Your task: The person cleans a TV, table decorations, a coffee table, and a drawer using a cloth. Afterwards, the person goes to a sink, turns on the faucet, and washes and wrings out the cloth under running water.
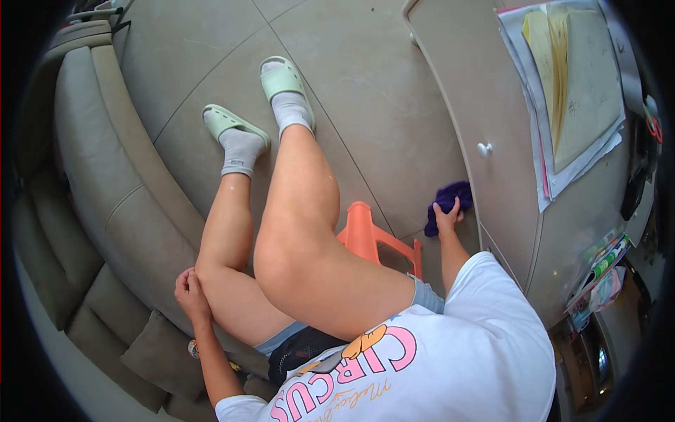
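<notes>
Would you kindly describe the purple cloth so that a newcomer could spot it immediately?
Find the pale cabinet at the picture's right. Beside its edge, right of the orange stool, the right hand holds a crumpled cloth. Its deep purple sets it apart from the stool and floor.

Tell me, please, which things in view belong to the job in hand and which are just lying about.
Job, apparently:
cloth, in the right hand
stool, perhaps the seat

Lying about:
papers on the cabinet
cushion on the sofa
</notes>
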Action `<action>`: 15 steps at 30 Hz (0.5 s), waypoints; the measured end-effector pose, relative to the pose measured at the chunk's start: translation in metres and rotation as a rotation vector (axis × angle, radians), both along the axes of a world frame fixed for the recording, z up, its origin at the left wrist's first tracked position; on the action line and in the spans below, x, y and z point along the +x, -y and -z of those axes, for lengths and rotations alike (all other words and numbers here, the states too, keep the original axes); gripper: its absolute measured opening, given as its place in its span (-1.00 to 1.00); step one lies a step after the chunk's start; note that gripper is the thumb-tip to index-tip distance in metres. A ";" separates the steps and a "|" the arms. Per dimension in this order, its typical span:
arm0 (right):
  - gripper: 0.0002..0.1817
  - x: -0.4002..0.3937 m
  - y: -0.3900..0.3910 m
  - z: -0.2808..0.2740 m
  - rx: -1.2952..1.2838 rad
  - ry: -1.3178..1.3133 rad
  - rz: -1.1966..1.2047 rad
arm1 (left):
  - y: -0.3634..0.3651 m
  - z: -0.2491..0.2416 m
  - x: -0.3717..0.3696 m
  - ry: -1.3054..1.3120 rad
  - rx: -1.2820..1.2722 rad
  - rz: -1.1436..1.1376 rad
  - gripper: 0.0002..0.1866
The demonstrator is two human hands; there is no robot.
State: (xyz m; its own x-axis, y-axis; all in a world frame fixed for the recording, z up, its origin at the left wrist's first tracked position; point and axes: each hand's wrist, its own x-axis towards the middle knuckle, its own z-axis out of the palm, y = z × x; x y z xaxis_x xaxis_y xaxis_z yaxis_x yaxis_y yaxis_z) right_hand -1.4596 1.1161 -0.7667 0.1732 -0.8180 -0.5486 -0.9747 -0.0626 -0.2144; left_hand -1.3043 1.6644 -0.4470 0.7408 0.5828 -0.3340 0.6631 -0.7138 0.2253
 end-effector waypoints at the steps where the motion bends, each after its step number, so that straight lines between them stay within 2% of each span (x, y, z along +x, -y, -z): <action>1: -0.10 0.016 -0.002 0.004 0.037 -0.045 0.151 | 0.001 0.000 0.001 0.007 0.001 0.002 -0.77; 3: -0.02 0.072 -0.012 0.001 0.118 -0.142 0.452 | 0.001 0.000 0.001 0.015 0.004 0.004 -0.77; 5: -0.01 0.109 -0.021 0.036 -0.011 0.040 0.272 | 0.000 0.000 0.003 0.021 -0.016 -0.017 -0.78; 7: -0.07 0.193 -0.030 0.031 -0.063 -0.069 -0.019 | 0.002 -0.002 0.006 0.013 -0.025 -0.034 -0.78; 8: -0.09 0.241 -0.038 0.017 -0.041 -0.055 -0.073 | 0.005 -0.003 0.009 0.008 -0.026 -0.040 -0.78; 9: -0.12 0.270 -0.039 0.042 -0.102 0.065 -0.143 | 0.005 -0.003 0.009 0.000 -0.028 -0.047 -0.78; 12: -0.38 0.369 -0.075 0.012 -0.032 0.082 -0.256 | -0.007 0.001 0.003 0.004 -0.027 -0.025 -0.79; 14: -0.50 0.397 -0.072 0.045 0.005 0.303 -0.531 | -0.006 -0.001 0.004 0.016 -0.054 -0.058 -0.80; 15: -0.53 0.419 -0.078 0.036 -0.094 0.393 -0.549 | -0.005 -0.001 0.006 0.021 -0.069 -0.077 -0.80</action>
State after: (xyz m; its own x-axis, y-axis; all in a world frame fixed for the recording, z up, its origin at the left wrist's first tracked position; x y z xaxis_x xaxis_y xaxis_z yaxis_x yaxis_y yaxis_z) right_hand -1.0409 1.1943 -0.8024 0.7484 -0.5958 -0.2914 -0.6475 -0.5611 -0.5157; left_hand -1.2979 1.6694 -0.4458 0.7023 0.6141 -0.3600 0.7097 -0.6434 0.2870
